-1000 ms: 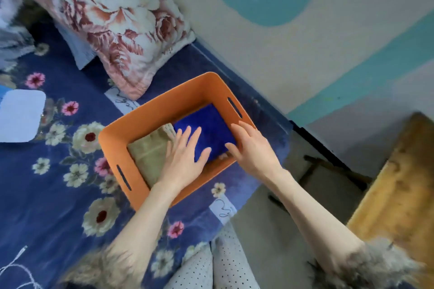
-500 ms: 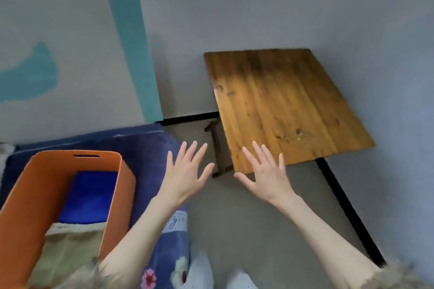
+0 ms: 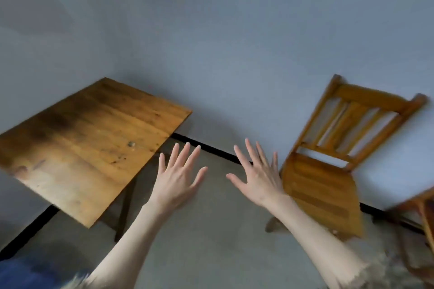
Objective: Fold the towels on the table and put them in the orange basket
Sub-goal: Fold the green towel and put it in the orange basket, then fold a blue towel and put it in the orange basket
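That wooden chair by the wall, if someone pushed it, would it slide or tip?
The wooden chair looks rigid, solid slatted wood, so probably fairly heavy. Pushed low at the seat, it would likely scrape along the grey floor; pushed high on the backrest, it may tip. Its legs are mostly hidden, so footing is uncertain.

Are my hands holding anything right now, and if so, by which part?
Nothing is held. The left hand and right hand are both spread open in the air, fingers straight, over the floor beside the wooden table.

Wooden chair (image 3: 333, 164) against grey wall (image 3: 234, 42)
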